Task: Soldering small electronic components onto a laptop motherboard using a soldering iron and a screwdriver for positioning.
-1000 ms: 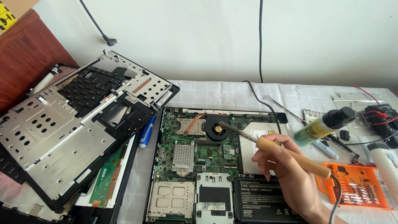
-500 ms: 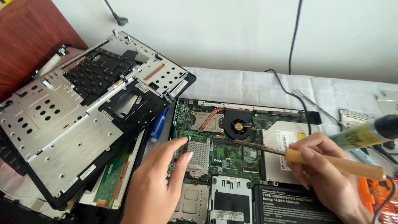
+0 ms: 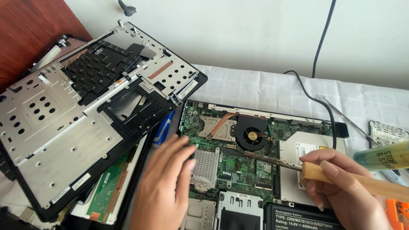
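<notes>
- Left hand (image 3: pixel 164 189): open, fingers loosely spread, fingertips resting on the opened laptop base (image 3: pixel 255 170) at its left edge, just beside the silver heatsink grid (image 3: pixel 205 165).
- Right hand (image 3: pixel 341 191): closed in a pen-style grip around the wooden handle of a soldering iron (image 3: pixel 324 173); its metal shaft runs left over the green board, tip below the round black fan (image 3: pixel 251 135).
- Laptop base lies centre on the white cloth (image 3: pixel 255 89), battery at the near edge.
- Left: removed keyboard frame (image 3: pixel 85 115) leans tilted, overlapping the base's top-left corner; tight there.
- Black cable (image 3: pixel 317 100) crosses the cloth behind the base.
- Green tube (image 3: pixel 381 155) just above the right hand.
- Open cloth behind the base, toward the wall.
</notes>
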